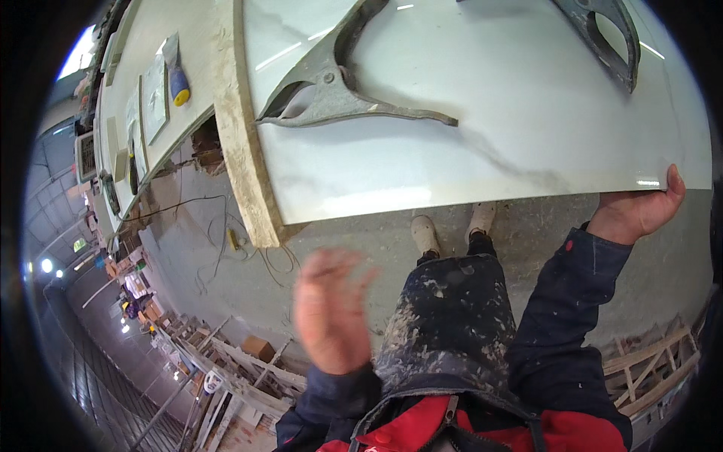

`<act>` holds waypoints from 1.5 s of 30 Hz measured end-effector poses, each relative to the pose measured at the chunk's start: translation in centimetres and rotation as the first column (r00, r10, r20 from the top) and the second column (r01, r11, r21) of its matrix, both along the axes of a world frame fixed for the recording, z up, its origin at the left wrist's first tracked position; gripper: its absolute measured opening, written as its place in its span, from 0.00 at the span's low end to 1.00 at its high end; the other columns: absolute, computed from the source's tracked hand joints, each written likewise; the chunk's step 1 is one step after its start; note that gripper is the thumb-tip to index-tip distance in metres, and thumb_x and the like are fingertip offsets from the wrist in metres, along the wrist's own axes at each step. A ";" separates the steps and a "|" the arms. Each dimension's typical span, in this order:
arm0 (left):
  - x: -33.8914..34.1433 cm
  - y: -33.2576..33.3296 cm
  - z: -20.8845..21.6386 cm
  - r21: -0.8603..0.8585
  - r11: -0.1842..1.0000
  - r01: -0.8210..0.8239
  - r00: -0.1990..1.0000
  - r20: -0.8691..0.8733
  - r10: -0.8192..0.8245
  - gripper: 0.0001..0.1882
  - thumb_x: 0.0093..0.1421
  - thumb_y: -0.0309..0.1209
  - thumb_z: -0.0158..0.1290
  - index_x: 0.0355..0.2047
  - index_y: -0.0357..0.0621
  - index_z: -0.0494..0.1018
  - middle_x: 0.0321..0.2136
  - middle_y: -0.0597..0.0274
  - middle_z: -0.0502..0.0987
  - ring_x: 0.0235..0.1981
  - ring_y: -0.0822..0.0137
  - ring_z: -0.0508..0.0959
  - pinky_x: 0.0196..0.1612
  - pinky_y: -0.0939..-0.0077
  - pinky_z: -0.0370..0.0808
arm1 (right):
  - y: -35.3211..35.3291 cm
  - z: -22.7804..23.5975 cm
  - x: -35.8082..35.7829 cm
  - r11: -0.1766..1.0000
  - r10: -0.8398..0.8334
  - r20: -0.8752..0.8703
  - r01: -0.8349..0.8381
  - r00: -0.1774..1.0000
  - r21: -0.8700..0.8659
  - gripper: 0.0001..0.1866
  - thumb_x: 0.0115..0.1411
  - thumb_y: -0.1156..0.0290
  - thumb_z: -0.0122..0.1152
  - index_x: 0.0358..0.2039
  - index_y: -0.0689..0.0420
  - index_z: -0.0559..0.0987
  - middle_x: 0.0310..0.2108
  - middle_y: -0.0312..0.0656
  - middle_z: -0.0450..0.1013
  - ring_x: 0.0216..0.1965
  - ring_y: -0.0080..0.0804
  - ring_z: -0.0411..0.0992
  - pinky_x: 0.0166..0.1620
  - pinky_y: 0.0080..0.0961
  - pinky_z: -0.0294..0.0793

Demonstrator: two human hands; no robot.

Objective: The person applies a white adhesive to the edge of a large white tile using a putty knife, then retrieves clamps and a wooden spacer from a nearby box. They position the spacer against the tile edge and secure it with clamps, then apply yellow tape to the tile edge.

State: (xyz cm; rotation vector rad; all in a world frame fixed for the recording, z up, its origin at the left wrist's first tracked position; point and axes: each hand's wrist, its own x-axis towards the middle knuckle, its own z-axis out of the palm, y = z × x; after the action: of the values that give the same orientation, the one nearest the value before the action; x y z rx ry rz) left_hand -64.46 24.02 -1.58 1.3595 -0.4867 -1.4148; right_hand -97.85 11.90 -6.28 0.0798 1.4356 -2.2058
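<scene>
A glossy white slab (482, 162) with faint grey veining spans the upper part of the head view. My right hand (640, 213) grips its front edge near the right corner, thumb on top and the other fingers hidden underneath. Off the slab's front edge, my left hand (331, 313) is raised over the floor. It is blurred by motion, with the thumb apart from the fingers and nothing visible in it. On the slab lies a grey spring clamp (331, 94), close to its left side. Another dark clamp (606, 38) appears at the top right, partly cut off.
A rough wooden beam (239, 128) runs along the slab's left side. Beyond it, a pale tabletop (196, 38) carries a scraper with a blue and yellow handle (178, 84) and flat strips. Cables (222, 252) lie on the grey floor. Wooden frames (651, 361) stand at the lower right.
</scene>
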 end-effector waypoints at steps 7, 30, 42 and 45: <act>-8.2 -9.2 -0.4 0.102 0.965 -0.241 0.760 -0.599 0.253 0.26 0.67 0.48 0.53 0.59 0.46 0.68 0.57 0.54 0.72 0.60 0.51 0.69 0.65 0.44 0.62 | 0.5 -1.0 -1.4 0.982 0.100 0.074 -0.086 0.992 -0.169 0.29 0.56 0.59 0.53 0.57 0.61 0.70 0.52 0.48 0.72 0.54 0.46 0.71 0.57 0.46 0.71; -9.0 -10.7 -3.4 -0.022 0.825 -0.565 0.662 -0.609 0.437 0.28 0.64 0.44 0.53 0.60 0.44 0.66 0.53 0.56 0.75 0.54 0.56 0.75 0.58 0.53 0.72 | 4.7 -4.8 -7.4 0.834 0.472 0.143 -0.388 0.870 -0.393 0.29 0.58 0.58 0.55 0.57 0.60 0.72 0.55 0.48 0.72 0.56 0.47 0.70 0.60 0.50 0.67; -9.1 -10.2 -4.9 -0.205 0.834 -0.512 0.719 -0.633 0.285 0.31 0.58 0.38 0.54 0.61 0.42 0.64 0.54 0.54 0.74 0.55 0.54 0.74 0.59 0.53 0.72 | 5.3 -5.0 -8.9 0.697 0.651 0.130 -0.521 0.748 -0.493 0.31 0.59 0.54 0.53 0.57 0.62 0.72 0.57 0.52 0.71 0.58 0.52 0.68 0.61 0.55 0.65; -9.2 -10.3 -5.0 -0.243 0.837 -0.491 0.719 -0.656 0.232 0.31 0.58 0.37 0.54 0.61 0.42 0.65 0.53 0.55 0.74 0.54 0.55 0.74 0.59 0.53 0.72 | 5.0 -4.9 -8.8 0.774 0.564 0.096 -0.485 0.820 -0.407 0.31 0.59 0.53 0.52 0.56 0.62 0.73 0.56 0.51 0.72 0.56 0.51 0.70 0.60 0.52 0.67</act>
State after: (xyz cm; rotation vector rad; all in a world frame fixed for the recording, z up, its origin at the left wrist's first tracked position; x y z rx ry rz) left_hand -73.67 13.74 -6.60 0.5604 -0.0500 -1.2302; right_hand -106.67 16.93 -11.17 -0.1926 0.7770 -1.8737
